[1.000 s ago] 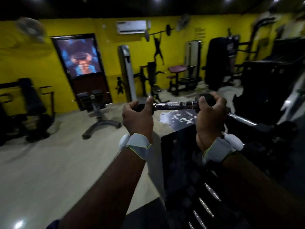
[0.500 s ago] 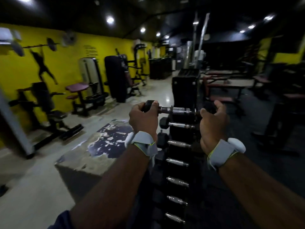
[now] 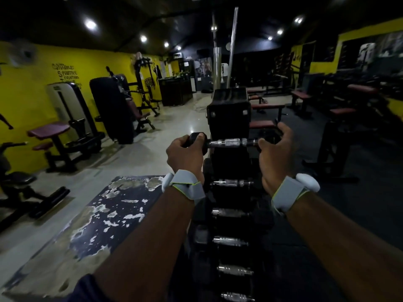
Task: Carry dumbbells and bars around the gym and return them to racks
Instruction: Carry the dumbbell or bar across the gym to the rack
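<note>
Dim yellow-walled gym | left hand [image 3: 185, 152] and right hand [image 3: 275, 153] grip dumbbell [image 3: 232, 142] ends, fingers curled | above rack [image 3: 231, 214] | step: racking | next: probably lower level into a slot

Both hands, left [image 3: 185, 154] and right [image 3: 275, 152], grip a dumbbell [image 3: 232, 142] by its ends above the rack [image 3: 231, 216].

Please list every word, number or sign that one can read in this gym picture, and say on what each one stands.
"POSITIVE" after a big "S": wall lettering on the yellow wall, a likely reading.
Its other lines: too blurred to read.
The black emblem farther along: too small.
The held dumbbell and the racked dumbbells: no label shows.
</note>
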{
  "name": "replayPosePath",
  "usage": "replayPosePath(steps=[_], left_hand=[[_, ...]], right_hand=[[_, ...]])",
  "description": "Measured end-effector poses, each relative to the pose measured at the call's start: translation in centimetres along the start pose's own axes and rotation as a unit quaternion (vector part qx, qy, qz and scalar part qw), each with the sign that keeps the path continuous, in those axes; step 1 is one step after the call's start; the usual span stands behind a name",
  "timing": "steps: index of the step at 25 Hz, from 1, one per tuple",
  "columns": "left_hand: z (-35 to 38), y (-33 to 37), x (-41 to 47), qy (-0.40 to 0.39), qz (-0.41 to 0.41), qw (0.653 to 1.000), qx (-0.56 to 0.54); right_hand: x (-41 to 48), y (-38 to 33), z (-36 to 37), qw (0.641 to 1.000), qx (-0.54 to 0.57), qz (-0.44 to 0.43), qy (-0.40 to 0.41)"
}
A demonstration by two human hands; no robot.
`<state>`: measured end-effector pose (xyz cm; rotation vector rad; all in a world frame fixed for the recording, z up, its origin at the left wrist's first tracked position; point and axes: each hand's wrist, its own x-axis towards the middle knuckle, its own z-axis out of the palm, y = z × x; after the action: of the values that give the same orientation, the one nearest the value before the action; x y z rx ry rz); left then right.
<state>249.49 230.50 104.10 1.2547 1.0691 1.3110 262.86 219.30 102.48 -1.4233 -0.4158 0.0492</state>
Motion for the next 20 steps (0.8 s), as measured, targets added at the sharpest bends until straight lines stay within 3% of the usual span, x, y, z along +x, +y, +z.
replayPosePath(steps=[4, 14, 16, 18, 20], left_hand=[[1.6, -1.7, 2.9, -0.018, -0.031, 0.998, 0.054], [2.3, -4.8, 4.6, -0.053, -0.017, 0.998, 0.007], [2.4, -4.7, 2.8, -0.038, 0.038, 0.998, 0.028], [2.4, -3.9, 0.0, -0.002, 0.179, 0.984, 0.021], [2.9, -2.9, -3.5, -0.039, 0.28, 0.959, -0.03]], right_hand=[[1.8, 1.3, 1.6, 1.0, -0.027, 0.008, 0.013], [0.3, 3.0, 3.1, 0.99, -0.128, 0.012, 0.049], [-0.6, 2.7, 2.5, 0.991, -0.121, 0.012, 0.057], [-2.0, 2.2, 1.2, 0.989, -0.124, 0.014, 0.078], [-3.9, 1.8, -0.5, 0.986, -0.131, 0.008, 0.103]])
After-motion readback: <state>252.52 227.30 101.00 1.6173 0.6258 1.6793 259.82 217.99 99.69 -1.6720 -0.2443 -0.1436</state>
